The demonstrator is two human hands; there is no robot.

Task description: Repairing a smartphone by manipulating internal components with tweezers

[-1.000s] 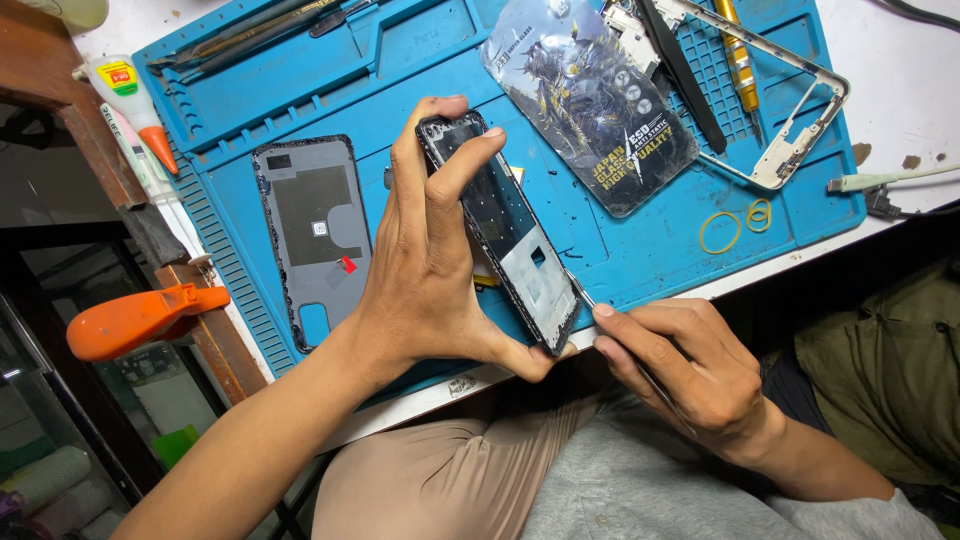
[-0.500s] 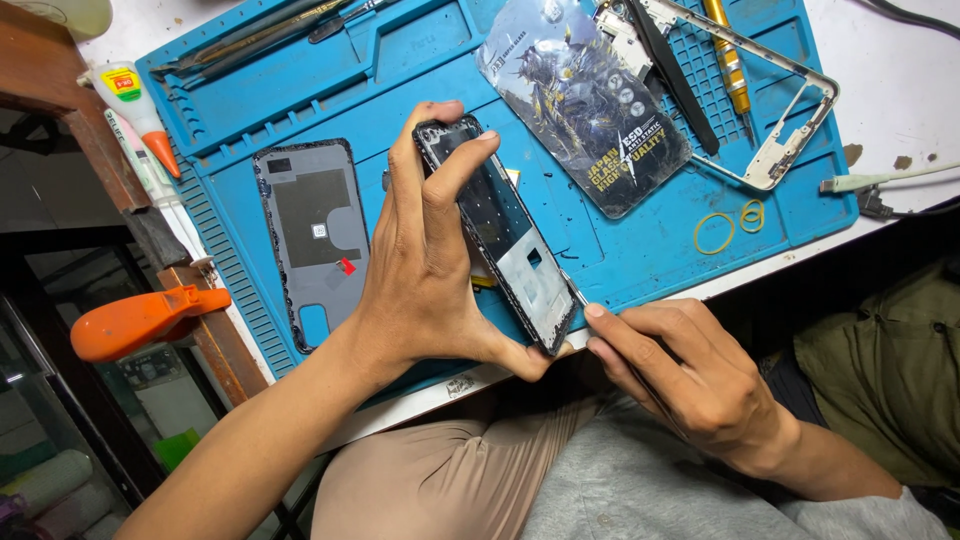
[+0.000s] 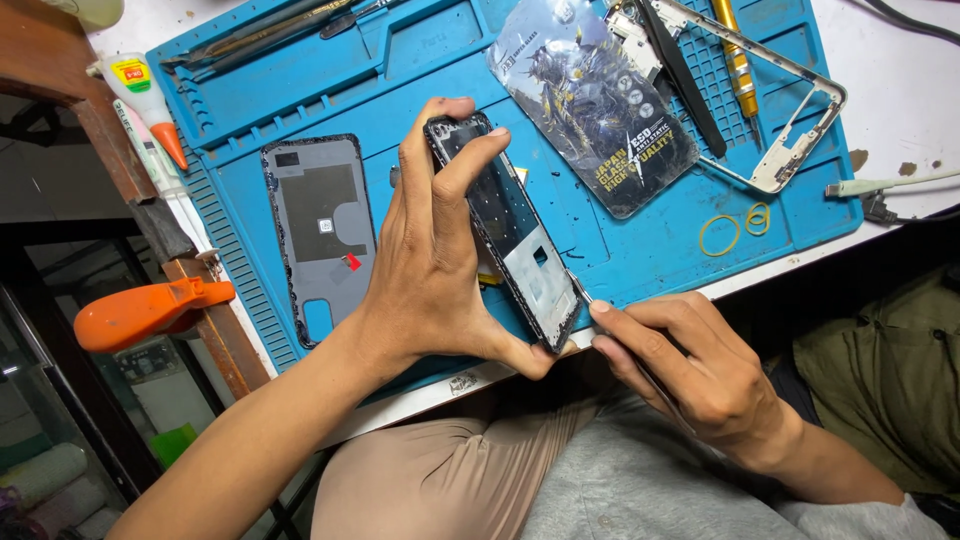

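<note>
White table (image 3: 905, 95) edged by brown wooden frame (image 3: 120, 170), brightly lit

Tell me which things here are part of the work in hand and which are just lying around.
In hand:
left hand gripping the opened phone body
right hand holding a thin tool at its lower edge

Lying about:
grey back cover
metal frame
printed packet
rubber bands
glue bottle

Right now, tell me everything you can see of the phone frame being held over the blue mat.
The phone frame is a dark, slim, opened phone body with a pale panel in its lower half and a black upper part. It is tilted on edge above the blue mat. The left hand grips its top and bottom ends; the right hand puts a thin tool to its lower corner.
</note>
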